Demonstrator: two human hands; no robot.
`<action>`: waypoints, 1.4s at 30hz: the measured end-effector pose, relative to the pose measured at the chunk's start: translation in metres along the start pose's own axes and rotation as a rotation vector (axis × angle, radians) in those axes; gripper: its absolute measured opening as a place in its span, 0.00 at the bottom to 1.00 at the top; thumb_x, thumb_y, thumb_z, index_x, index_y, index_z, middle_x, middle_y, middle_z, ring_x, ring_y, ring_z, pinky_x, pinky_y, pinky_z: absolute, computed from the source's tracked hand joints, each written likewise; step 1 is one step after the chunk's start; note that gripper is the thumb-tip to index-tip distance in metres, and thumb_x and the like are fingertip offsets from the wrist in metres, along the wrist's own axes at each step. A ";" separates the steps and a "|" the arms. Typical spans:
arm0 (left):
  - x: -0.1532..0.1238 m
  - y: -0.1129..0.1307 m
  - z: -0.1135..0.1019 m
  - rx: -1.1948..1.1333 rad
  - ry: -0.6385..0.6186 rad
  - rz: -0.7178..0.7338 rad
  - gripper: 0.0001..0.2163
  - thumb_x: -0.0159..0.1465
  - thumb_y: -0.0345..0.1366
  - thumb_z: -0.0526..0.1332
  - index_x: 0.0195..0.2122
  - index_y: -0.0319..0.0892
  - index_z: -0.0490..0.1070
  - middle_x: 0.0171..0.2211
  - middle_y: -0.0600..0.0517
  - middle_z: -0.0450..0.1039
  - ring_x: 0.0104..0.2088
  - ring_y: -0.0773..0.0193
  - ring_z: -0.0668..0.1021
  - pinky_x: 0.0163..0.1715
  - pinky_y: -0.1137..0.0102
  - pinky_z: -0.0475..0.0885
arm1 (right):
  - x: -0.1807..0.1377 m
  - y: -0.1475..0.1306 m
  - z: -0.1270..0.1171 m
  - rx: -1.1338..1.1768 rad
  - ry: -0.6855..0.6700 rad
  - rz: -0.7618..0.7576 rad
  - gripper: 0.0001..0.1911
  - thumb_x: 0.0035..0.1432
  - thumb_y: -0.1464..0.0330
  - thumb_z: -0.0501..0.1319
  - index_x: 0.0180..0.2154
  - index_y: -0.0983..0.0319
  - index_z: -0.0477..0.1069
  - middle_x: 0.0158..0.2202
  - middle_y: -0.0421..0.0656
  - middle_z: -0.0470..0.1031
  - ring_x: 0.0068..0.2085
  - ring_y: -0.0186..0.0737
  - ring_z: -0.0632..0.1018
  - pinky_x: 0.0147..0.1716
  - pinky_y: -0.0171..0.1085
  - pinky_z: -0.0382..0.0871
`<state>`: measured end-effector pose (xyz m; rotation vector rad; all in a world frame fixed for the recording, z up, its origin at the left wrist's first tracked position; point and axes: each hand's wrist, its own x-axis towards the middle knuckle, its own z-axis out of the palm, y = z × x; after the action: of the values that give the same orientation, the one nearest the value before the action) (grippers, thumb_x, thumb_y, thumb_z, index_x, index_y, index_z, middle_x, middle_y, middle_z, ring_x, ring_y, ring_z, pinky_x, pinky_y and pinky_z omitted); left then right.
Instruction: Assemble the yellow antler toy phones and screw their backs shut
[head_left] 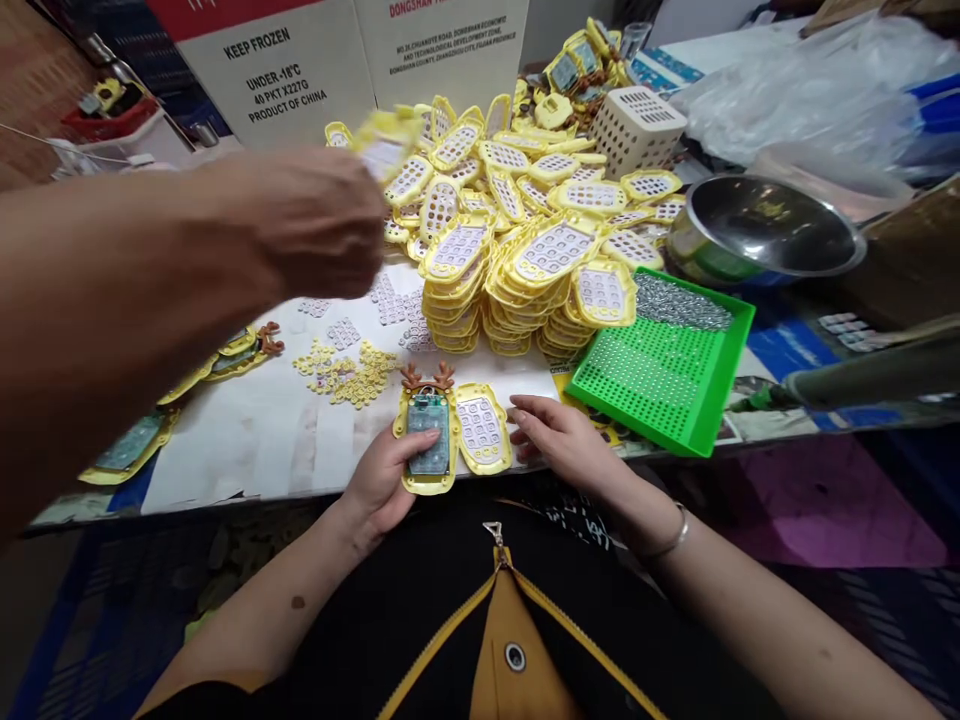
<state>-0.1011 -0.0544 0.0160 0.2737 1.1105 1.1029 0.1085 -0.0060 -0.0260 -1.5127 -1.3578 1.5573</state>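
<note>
My left hand (386,478) grips a yellow toy shell with brown antlers and a green circuit board (427,437) at the table's near edge, thumb on the board. Beside it lies a yellow keypad cover (482,428) with white buttons. My right hand (559,438) rests on the table just right of that cover, fingers bent and touching its edge, holding nothing I can make out. A big pile of yellow keypad covers (525,245) rises behind them. Another person's arm and hand (315,220) reach in from the left, holding a blurred yellow piece (384,148) over the pile.
A green tray (697,400) with small metal parts sits right of the pile, a steel bowl (761,230) behind it. Small yellow rings (349,372) and white button pads (394,300) lie on white paper. More assembled shells (225,355) lie at left. Cardboard boxes (300,70) stand at the back.
</note>
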 end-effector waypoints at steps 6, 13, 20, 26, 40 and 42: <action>-0.001 -0.002 0.007 -0.061 -0.063 -0.044 0.14 0.54 0.25 0.64 0.43 0.33 0.75 0.40 0.42 0.81 0.45 0.50 0.81 0.51 0.57 0.75 | 0.000 -0.003 0.021 0.468 -0.184 0.030 0.21 0.49 0.54 0.69 0.39 0.62 0.78 0.37 0.46 0.82 0.34 0.42 0.81 0.38 0.44 0.78; -0.006 0.003 0.012 -0.029 -0.109 -0.027 0.14 0.54 0.26 0.65 0.43 0.34 0.76 0.41 0.41 0.81 0.45 0.49 0.81 0.50 0.57 0.76 | -0.006 0.005 0.026 0.812 -0.456 0.052 0.29 0.49 0.52 0.69 0.50 0.58 0.73 0.45 0.47 0.81 0.43 0.46 0.82 0.43 0.45 0.77; -0.006 0.004 0.023 0.135 -0.126 0.075 0.17 0.51 0.29 0.71 0.42 0.35 0.76 0.39 0.42 0.81 0.40 0.51 0.82 0.44 0.60 0.77 | -0.012 0.005 0.028 0.823 -0.594 -0.022 0.36 0.43 0.57 0.74 0.54 0.57 0.69 0.50 0.48 0.78 0.48 0.47 0.80 0.48 0.46 0.74; -0.001 0.000 0.030 0.186 0.037 0.273 0.21 0.48 0.32 0.73 0.43 0.39 0.72 0.38 0.48 0.80 0.37 0.57 0.81 0.43 0.63 0.76 | -0.010 0.000 0.030 0.870 -0.468 -0.058 0.32 0.46 0.60 0.72 0.53 0.58 0.70 0.48 0.50 0.80 0.49 0.49 0.80 0.51 0.50 0.73; 0.014 -0.010 0.041 0.227 -0.130 0.314 0.28 0.56 0.48 0.69 0.58 0.51 0.68 0.65 0.50 0.63 0.65 0.55 0.63 0.61 0.67 0.61 | 0.002 0.000 0.049 0.662 -0.241 -0.212 0.41 0.44 0.61 0.74 0.59 0.59 0.64 0.49 0.49 0.77 0.51 0.45 0.78 0.58 0.52 0.68; 0.015 -0.009 0.041 0.266 -0.135 0.335 0.30 0.54 0.46 0.71 0.58 0.51 0.68 0.64 0.50 0.63 0.65 0.56 0.63 0.60 0.68 0.61 | 0.002 0.000 0.047 0.672 -0.251 -0.204 0.41 0.44 0.61 0.74 0.58 0.59 0.64 0.49 0.49 0.77 0.51 0.45 0.78 0.58 0.52 0.68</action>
<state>-0.0624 -0.0328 0.0208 0.7550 1.1141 1.2093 0.0631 -0.0166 -0.0341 -0.7694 -0.9237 1.8568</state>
